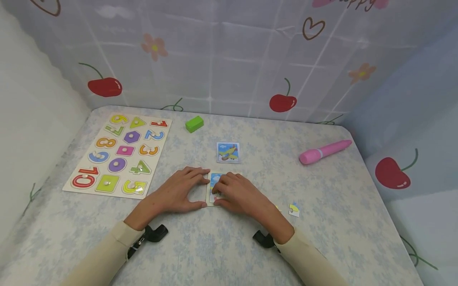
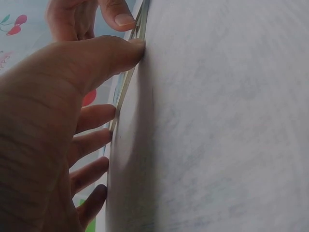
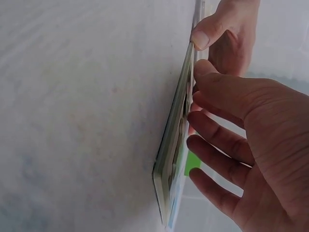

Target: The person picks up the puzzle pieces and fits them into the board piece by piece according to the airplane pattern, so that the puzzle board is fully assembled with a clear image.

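A small picture puzzle board (image 1: 216,178) with a blue sky scene lies between the two hands. My left hand (image 1: 179,190) rests beside it, thumb and fingertips touching its left edge. My right hand (image 1: 239,194) is over the board and covers much of its right side. In the right wrist view, the fingers (image 3: 217,128) bend lightly with their tips at the face of the board (image 3: 166,179). A loose jigsaw piece (image 1: 294,209), yellow and blue, lies right of the right wrist. Another piece (image 1: 278,207) is mostly hidden behind that forearm.
Just beyond the board lies a square airplane picture (image 1: 228,153). A number and shape puzzle (image 1: 116,157) lies at left. Further back is a green block (image 1: 195,124), and at right a pink pen-shaped object (image 1: 325,152). A printed curtain (image 1: 214,59) hangs along the table's back edge.
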A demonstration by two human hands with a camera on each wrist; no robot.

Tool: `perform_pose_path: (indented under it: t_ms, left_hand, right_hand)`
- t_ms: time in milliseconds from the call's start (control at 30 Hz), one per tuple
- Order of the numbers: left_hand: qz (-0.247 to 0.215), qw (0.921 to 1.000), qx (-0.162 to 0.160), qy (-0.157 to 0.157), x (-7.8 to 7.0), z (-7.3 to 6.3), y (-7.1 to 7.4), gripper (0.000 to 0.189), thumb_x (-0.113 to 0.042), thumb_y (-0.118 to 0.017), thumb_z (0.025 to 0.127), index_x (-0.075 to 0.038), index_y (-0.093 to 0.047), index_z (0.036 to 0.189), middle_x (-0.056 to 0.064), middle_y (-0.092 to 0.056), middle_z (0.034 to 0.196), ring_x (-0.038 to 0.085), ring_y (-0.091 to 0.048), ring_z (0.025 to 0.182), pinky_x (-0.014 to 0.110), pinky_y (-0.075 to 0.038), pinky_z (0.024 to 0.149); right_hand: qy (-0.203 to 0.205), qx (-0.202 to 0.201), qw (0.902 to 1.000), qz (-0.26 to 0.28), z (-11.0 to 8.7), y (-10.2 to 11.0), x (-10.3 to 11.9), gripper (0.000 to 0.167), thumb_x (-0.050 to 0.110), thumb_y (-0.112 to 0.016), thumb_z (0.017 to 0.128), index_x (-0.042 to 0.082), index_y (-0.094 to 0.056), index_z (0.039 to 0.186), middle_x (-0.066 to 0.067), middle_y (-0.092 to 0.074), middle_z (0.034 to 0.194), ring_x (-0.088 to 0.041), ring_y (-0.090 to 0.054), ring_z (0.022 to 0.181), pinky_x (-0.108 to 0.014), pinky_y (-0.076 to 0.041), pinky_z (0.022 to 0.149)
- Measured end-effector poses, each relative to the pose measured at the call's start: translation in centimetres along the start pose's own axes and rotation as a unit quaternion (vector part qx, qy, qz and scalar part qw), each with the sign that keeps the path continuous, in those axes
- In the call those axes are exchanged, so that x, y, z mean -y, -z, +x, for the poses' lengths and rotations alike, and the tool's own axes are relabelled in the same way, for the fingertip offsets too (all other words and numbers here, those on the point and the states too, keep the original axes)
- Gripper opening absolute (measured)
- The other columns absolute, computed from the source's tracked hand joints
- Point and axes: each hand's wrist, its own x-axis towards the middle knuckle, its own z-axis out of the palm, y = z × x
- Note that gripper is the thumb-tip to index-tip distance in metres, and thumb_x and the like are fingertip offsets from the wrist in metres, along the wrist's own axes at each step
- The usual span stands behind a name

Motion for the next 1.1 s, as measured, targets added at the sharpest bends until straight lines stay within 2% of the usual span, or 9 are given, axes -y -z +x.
perform_pose_path:
  t_ms: [400, 733, 1000, 1100]
  left_hand:
    - [0.005, 1.0, 0.004, 0.006, -0.1, -0.1, 0.0, 0.064, -0.05, -0.084, 0.09, -0.015, -0.07, 0.142, 0.002, -0.049, 0.165, 0.028, -0.047, 0.146, 0.057, -0.043, 0.117]
    - [0.006, 1.0, 0.0, 0.006, 0.1, -0.1, -0.2, 0.066, -0.051, -0.086, 0.088, -0.016, -0.07, 0.142, 0.002, -0.049, 0.165, 0.028, -0.048, 0.145, 0.057, -0.044, 0.116]
    - [0.011, 0.9999, -0.008, -0.006, 0.0, -0.1, -0.2, 0.067, -0.051, -0.086, 0.088, -0.014, -0.07, 0.142, 0.004, -0.05, 0.164, 0.029, -0.049, 0.144, 0.058, -0.045, 0.115]
    - [0.014, 0.9999, -0.005, 0.001, -0.2, -0.1, -0.2, 0.067, -0.054, -0.083, 0.09, -0.015, -0.07, 0.142, 0.003, -0.05, 0.164, 0.028, -0.049, 0.145, 0.057, -0.045, 0.115]
  right_hand:
    - [-0.034, 0.007, 0.9994, 0.001, -1.7, 0.9, -0.7, 0.026, 0.03, -0.085, 0.096, 0.018, -0.079, 0.118, 0.001, -0.071, 0.115, -0.021, -0.065, 0.112, -0.042, -0.055, 0.1]
    - [-0.073, -0.006, 0.9973, 0.013, -4.6, 1.8, -2.1, 0.026, 0.026, -0.085, 0.095, 0.017, -0.079, 0.119, 0.001, -0.07, 0.114, -0.021, -0.065, 0.112, -0.043, -0.054, 0.1]
    - [-0.113, -0.02, 0.9932, 0.015, -7.4, 2.7, -3.5, 0.025, 0.022, -0.087, 0.094, 0.016, -0.08, 0.117, 0.001, -0.07, 0.113, -0.02, -0.064, 0.111, -0.041, -0.056, 0.094]
    - [-0.118, -0.033, 0.9924, 0.014, -8.5, 2.9, -4.2, 0.025, 0.022, -0.087, 0.093, 0.015, -0.08, 0.116, 0.001, -0.071, 0.112, -0.021, -0.065, 0.111, -0.042, -0.057, 0.092]
